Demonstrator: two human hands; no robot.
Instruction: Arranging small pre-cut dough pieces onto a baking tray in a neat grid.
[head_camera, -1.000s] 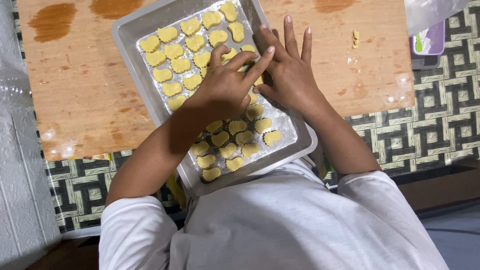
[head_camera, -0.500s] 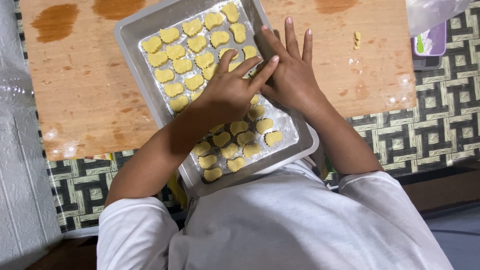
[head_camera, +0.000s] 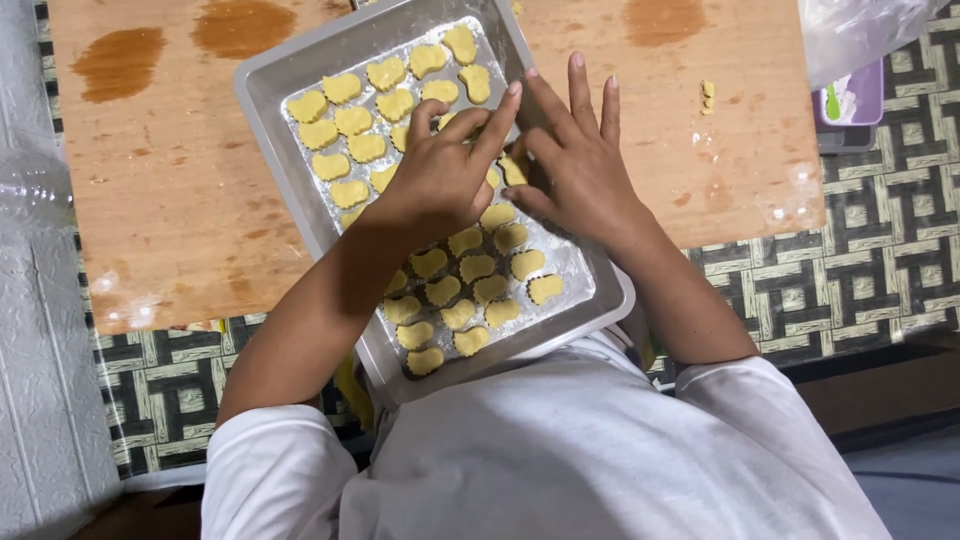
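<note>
Two hands are working together over a metal tray (head_camera: 268, 92) of yellow dough cut-outs (head_camera: 352, 120). The left hand (head_camera: 440, 175) and right hand (head_camera: 570, 165) are meeting near the tray's middle, fingers loosely spread, both closing in on one dough piece (head_camera: 514, 170) that is lying between them; whether either hand is actually pinching it cannot be told, since the fingers are covering most of it. Rows of cut-outs are sitting beyond the hands toward the tray's far end, and more are lying nearer the person, just below the wrists. The tray is resting tilted across a wooden board (head_camera: 160, 220), its near corner hanging over a patterned mat (head_camera: 850, 260). Off to the right of the right hand, a small dough scrap (head_camera: 707, 95) is lying on the board, with a purple container (head_camera: 850, 100) and clear plastic bag (head_camera: 850, 30) farther out.
</note>
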